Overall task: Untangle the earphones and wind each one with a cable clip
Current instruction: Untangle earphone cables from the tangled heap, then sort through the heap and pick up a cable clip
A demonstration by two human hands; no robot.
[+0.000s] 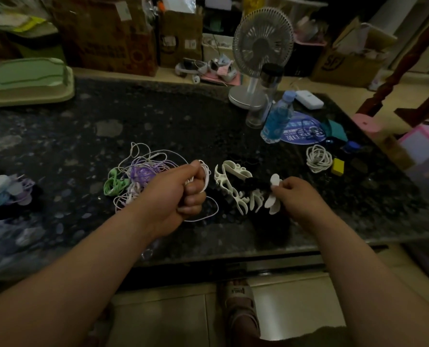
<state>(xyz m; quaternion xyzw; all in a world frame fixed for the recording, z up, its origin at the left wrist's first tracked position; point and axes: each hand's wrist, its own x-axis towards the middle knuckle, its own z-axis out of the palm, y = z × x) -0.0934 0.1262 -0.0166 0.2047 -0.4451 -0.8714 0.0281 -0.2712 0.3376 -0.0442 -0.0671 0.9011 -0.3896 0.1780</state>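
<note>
The left hand (180, 194) is fisted round a coil of thin white earphone cable (206, 177); at its three o'clock the right hand (296, 194) pinches a flat white plastic cable clip (273, 196); the tangled heap of white, purple and green earphones (143, 171) lies at the fist's ten o'clock on the dark speckled stone counter (183, 116); the pale green plastic box (25, 81), far off at ten o'clock, hides its contents.
</note>
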